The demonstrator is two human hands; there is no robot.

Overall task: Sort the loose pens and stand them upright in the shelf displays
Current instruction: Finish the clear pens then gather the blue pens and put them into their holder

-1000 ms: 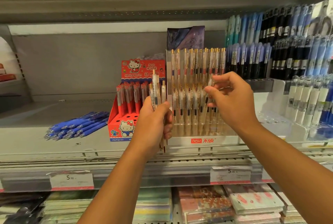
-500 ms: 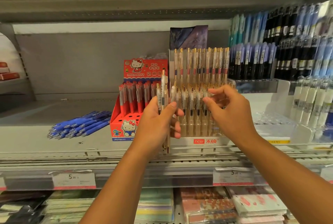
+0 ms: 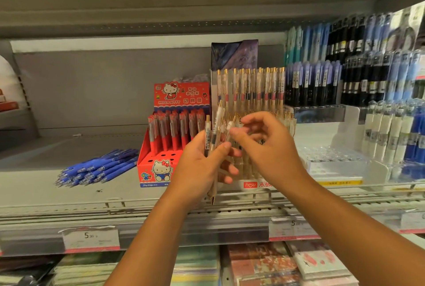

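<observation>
My left hand grips a small bunch of clear pens with gold clips, held upright in front of the shelf. My right hand is just to their right, its fingers curled at the top of one of those pens; whether it pinches it is blurred. Behind both hands stands the clear tiered display full of the same clear gold pens. A pile of loose blue pens lies flat on the shelf at the left.
A red Hello Kitty box of red pens stands left of the clear display. Racks of blue, black and white pens fill the right side. Price tags line the shelf edge; notebooks lie on the shelf below.
My right hand has drawn back from the display's rows and come left and down to the pens in my left hand. The left hand has shifted slightly right.
</observation>
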